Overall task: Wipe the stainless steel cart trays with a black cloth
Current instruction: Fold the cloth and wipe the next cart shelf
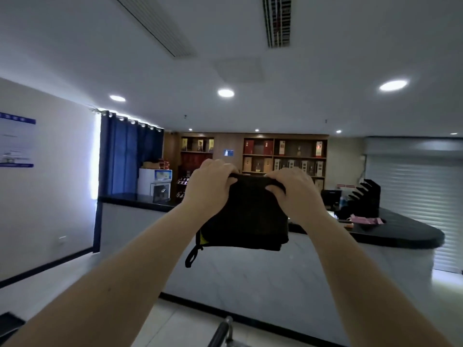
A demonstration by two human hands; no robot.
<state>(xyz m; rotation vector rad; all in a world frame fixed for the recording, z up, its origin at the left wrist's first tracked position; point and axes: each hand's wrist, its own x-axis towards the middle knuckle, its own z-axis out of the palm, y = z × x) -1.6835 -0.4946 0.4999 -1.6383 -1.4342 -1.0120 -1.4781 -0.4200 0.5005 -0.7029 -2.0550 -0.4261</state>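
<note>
My left hand [209,186] and right hand [294,190] pinch the black cloth [246,216] by its top edge. It hangs soft and light. I judge the top corners the best hold.

The left hand [210,189] and right hand [293,191] grip the black cloth [246,214] up in open air, with room on every side of it and under both forearms down to the floor [190,319]. Ahead, a long counter [275,271] bars the way across the room: its pale front reaches the floor and its dark top curves round at the right. That right end is crowded with a black rack [365,194] and pink items [365,219]. Low down, between the forearms, a metal handle [223,330] rises from the bottom edge, the nearest obstacle. At the left a wall [62,196] and a blue curtain [127,151] close off that side.
</note>
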